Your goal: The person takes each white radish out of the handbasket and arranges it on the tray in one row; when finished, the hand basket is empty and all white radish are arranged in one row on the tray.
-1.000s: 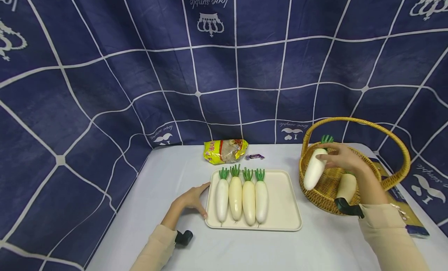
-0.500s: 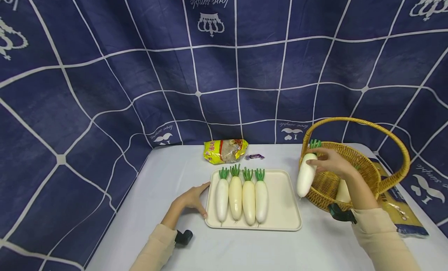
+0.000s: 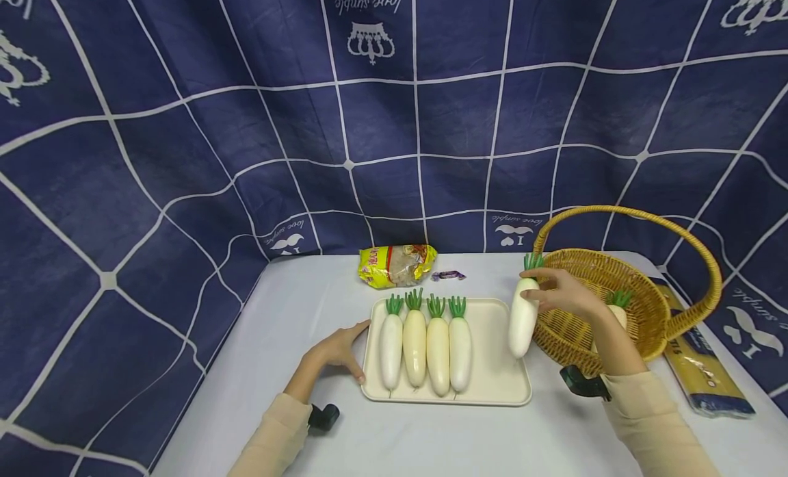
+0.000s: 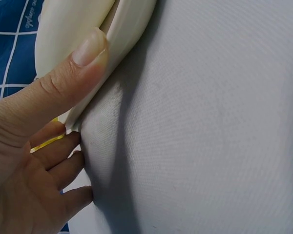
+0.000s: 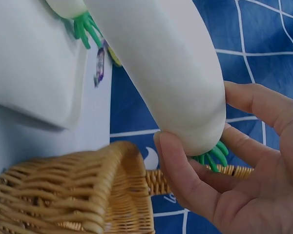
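Note:
My right hand [image 3: 565, 293] pinches a white radish [image 3: 523, 319] near its green-topped end, thumb on one side and fingers on the other. The radish hangs tilted, tip down, over the right edge of the cream tray [image 3: 495, 388]. In the right wrist view the radish [image 5: 171, 63] fills the upper middle. Several radishes [image 3: 415, 350] lie side by side on the tray, leaves towards the back. My left hand [image 3: 335, 350] is at the tray's left edge with fingers spread; in the left wrist view its thumb [image 4: 85, 53] touches the rim.
A wicker basket [image 3: 563, 347] with a tall handle stands at the right, with another radish [image 3: 618, 316] inside. A gold-and-blue packet [image 3: 708, 381] lies beside it. Behind the tray are a yellow packet [image 3: 397, 265] and a purple-wrapped sweet [image 3: 448, 276].
My right hand has carried the radish left and a little towards me, out of the basket to the tray's right edge. The left hand has stayed still.

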`<state>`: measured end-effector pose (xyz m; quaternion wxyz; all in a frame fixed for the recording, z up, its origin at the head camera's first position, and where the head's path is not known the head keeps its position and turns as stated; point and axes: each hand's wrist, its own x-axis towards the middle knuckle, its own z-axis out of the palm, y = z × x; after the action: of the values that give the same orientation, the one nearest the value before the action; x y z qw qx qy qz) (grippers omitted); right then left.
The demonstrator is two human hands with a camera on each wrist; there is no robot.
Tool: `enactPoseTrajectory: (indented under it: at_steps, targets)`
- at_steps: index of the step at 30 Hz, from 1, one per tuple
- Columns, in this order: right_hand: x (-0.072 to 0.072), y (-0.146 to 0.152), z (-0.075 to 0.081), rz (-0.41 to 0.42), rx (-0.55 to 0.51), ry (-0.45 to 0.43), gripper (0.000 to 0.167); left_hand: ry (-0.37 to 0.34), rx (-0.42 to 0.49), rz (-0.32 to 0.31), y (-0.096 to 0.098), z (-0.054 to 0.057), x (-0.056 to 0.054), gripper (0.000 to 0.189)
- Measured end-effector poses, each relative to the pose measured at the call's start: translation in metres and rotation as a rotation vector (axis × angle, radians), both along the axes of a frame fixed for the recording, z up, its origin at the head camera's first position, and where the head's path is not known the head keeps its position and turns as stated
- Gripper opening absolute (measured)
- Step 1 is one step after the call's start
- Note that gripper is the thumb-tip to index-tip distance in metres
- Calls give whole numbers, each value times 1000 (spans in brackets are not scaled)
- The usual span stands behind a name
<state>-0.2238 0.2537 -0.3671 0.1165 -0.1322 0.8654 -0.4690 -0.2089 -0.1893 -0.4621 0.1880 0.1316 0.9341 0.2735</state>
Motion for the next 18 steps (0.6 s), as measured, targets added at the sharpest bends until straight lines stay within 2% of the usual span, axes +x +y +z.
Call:
enactPoseTrajectory:
  at_steps: [10,18]
  targets:
    - [0,-11,-4,27,3,9,54,0,8,-4,-1,0,0,121]
    - [-1,-21,-9,72,-45,-8,54,1,11,-5,-1,0,0,121]
